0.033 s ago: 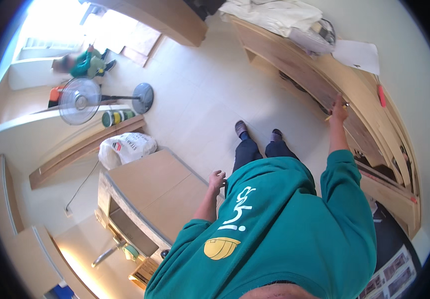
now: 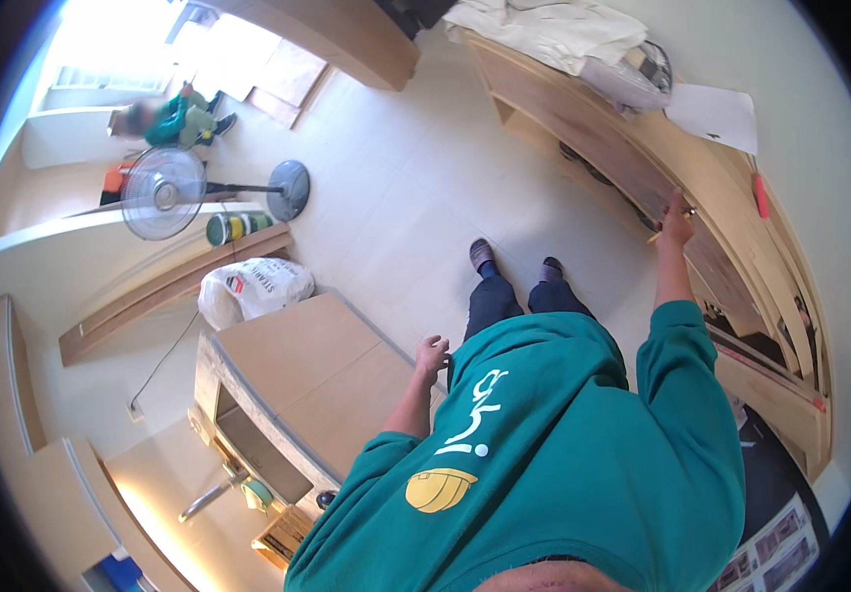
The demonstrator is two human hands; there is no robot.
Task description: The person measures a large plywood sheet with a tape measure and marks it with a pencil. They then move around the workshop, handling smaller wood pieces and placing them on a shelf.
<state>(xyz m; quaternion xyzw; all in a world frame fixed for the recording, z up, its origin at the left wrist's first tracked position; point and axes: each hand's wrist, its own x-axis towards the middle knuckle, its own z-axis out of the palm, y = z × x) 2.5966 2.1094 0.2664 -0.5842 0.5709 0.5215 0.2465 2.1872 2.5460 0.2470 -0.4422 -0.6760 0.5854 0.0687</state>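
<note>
- Pencil, thin and yellowish (image 2: pixel 664 229), sits pinched in your right hand (image 2: pixel 676 229), held against the long pale wooden board (image 2: pixel 643 178) that lies on the workbench at the right of the scene.
- Your right hand is closed narrowly round that pencil, arm stretched forward in its green sleeve.
- Your left hand (image 2: pixel 431 355) hangs loosely half-curled and holds nothing; it hovers just beside the right edge of the low plywood cabinet (image 2: pixel 307 375) on your left.
- Near your left side, below the cabinet, a small cardboard box (image 2: pixel 282 533) sits on the floor.
- Beyond the cabinet a white printed sack (image 2: pixel 253 288) lies on the floor.
- Farther left, a standing fan with a round dark base (image 2: pixel 163 192) stands beside a green tin (image 2: pixel 231 228).
- On the far end of the workbench lie a heap of white cloth (image 2: pixel 544 30) and a white sheet of paper (image 2: pixel 714 116).
- At the far left, another person in a green top (image 2: pixel 174 118) crouches near the bright doorway.
</note>
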